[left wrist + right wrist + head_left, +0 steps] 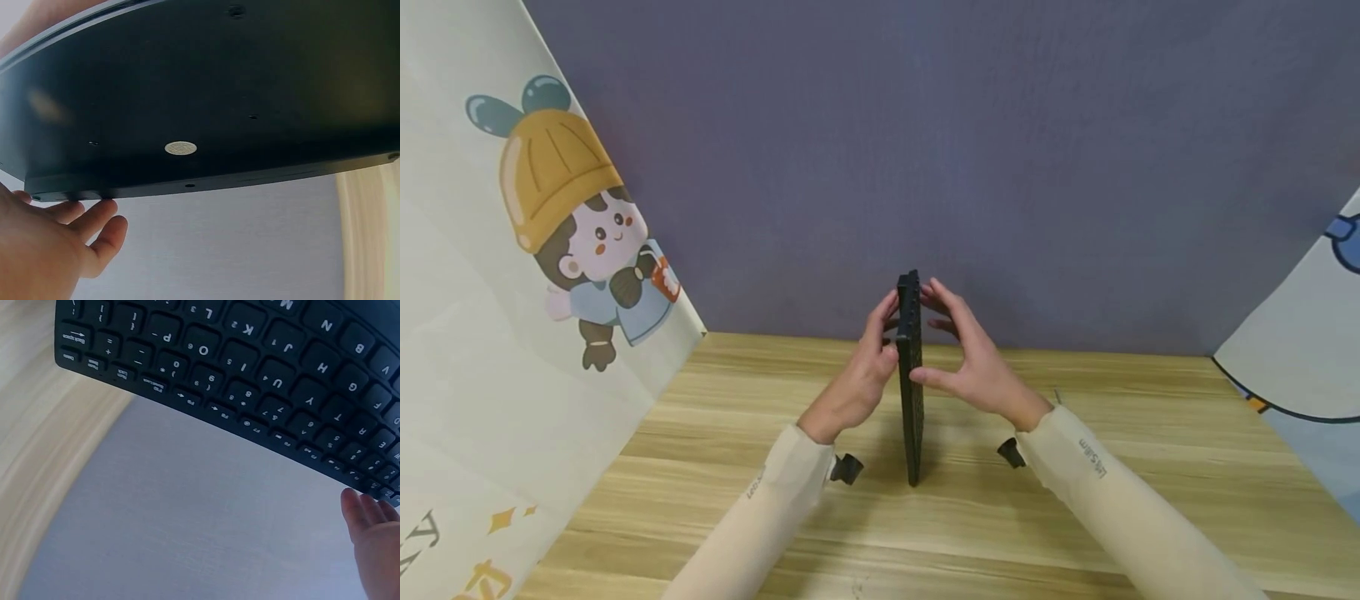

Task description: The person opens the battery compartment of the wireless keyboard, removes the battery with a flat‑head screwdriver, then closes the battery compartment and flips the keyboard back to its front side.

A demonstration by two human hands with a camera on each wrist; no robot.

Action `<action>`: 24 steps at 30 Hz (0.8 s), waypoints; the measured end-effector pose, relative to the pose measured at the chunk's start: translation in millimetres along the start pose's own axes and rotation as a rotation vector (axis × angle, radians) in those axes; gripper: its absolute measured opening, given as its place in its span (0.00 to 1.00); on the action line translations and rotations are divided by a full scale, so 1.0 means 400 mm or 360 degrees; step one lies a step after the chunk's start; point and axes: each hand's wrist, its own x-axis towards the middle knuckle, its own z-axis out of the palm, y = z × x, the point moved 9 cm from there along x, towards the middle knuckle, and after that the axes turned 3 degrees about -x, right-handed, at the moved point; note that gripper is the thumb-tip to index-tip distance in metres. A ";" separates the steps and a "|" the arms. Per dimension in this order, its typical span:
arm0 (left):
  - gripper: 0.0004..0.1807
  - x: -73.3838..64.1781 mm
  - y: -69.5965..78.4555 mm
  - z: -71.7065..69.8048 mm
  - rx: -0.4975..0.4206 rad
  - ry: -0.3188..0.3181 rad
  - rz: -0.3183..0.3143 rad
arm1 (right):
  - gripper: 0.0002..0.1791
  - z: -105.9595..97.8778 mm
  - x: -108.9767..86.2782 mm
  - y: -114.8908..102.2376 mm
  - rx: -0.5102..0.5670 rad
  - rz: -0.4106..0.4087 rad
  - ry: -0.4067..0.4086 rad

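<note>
A black keyboard (912, 375) stands upright on one short end, its narrow edge toward me. My left hand (859, 379) holds its upper part from the back side, the thumb at the near edge and the fingers reaching to the far edge. In the left wrist view, fingertips rest along the edge of the smooth back (219, 94), which has a small oval sticker (180, 148). From the key side, my right hand (977, 358) spans it too, thumb across the near edge. The right wrist view has its fingertips (354, 503) at the corner beside the function-key row.
The wood-grain table (760, 517) meets a grey-blue back wall (880, 167). A white panel with a cartoon figure (598, 242) rises on the left, and another printed panel (1300, 317) on the right. Small black wrist devices (847, 469) hang below both sleeves.
</note>
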 end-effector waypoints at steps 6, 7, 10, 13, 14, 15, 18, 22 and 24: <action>0.46 -0.003 -0.008 0.008 0.0060 -0.0017 0.0015 | 0.55 -0.014 0.015 -0.016 -0.0017 -0.0038 0.0011; 0.46 -0.003 -0.009 0.007 0.0065 -0.0013 0.0017 | 0.55 -0.016 0.018 -0.019 -0.0018 -0.0043 0.0011; 0.47 -0.001 -0.009 0.009 0.0070 -0.0011 0.0030 | 0.55 -0.021 0.024 -0.025 -0.0029 -0.0050 0.0008; 0.47 -0.001 -0.009 0.011 0.0079 -0.0010 0.0030 | 0.55 -0.026 0.027 -0.029 -0.0034 -0.0055 0.0006; 0.47 -0.002 -0.009 0.012 0.0077 -0.0013 0.0033 | 0.55 -0.027 0.028 -0.030 -0.0035 -0.0060 0.0007; 0.46 -0.002 -0.009 0.013 0.0077 -0.0016 0.0028 | 0.56 -0.029 0.029 -0.032 -0.0037 -0.0066 0.0008; 0.45 -0.004 -0.011 0.018 0.0074 -0.0026 0.0020 | 0.56 -0.034 0.031 -0.037 -0.0047 -0.0078 0.0015; 0.46 -0.002 -0.016 0.024 0.0072 -0.0035 0.0012 | 0.56 -0.038 0.033 -0.045 -0.0063 -0.0089 0.0020; 0.48 -0.001 -0.016 0.025 0.0072 -0.0037 0.0013 | 0.56 -0.038 0.034 -0.047 -0.0072 -0.0085 0.0013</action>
